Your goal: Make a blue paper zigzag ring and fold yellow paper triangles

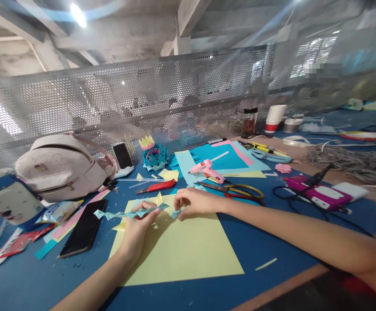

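Note:
My left hand (pixel 139 229) pinches a long zigzag strip of folded teal paper (pixel 123 213) that runs out to the left. My right hand (pixel 192 202) grips the strip's right end with its fingertips. Both hands hover over a large yellow paper sheet (pixel 181 250) lying on the blue table (pixel 272 242). A small yellow paper scrap sticks up between the hands.
A black phone (pixel 84 233) lies left of the sheet. Behind are a red utility knife (pixel 158 186), a pink glue gun (pixel 207 169), scissors (pixel 240 191), a teal paper flower (pixel 154 156), a beige backpack (pixel 61 166), coloured paper sheets, a pink device with cables (pixel 317 194), and a perforated metal screen.

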A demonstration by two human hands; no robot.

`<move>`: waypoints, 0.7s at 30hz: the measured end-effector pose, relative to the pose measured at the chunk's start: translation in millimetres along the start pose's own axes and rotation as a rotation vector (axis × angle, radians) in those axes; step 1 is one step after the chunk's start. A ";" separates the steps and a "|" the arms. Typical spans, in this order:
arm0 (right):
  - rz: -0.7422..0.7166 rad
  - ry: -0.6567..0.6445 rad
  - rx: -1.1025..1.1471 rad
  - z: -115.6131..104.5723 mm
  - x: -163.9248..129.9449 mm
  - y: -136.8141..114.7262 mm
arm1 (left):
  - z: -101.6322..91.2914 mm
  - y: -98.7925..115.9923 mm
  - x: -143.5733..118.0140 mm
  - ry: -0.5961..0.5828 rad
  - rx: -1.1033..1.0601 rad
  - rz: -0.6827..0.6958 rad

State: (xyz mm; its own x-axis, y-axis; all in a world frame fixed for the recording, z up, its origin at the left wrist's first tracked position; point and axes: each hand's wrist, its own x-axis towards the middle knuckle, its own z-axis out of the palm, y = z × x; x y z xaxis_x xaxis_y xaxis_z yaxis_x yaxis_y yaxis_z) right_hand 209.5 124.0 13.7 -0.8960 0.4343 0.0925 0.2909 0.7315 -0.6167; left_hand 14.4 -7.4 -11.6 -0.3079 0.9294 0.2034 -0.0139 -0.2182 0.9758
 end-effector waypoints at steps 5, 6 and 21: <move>0.006 -0.033 0.042 -1.5 1.6 2.5 | -0.8 1.2 -0.6 -0.004 -0.005 -0.006; 0.003 -0.032 0.034 -1.1 1.6 2.1 | -0.9 1.4 -0.6 -0.004 -0.007 -0.005; 0.002 0.053 0.152 8.9 1.2 -3.5 | -0.2 2.0 -0.2 -0.012 -0.017 -0.025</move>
State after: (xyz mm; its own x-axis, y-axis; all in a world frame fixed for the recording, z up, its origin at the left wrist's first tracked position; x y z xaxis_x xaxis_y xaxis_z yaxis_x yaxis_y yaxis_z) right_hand 204.4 117.3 9.0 -0.8756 0.4653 0.1300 0.2343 0.6444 -0.7279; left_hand 14.3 -8.1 -9.7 -0.2961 0.9381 0.1797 -0.0373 -0.1994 0.9792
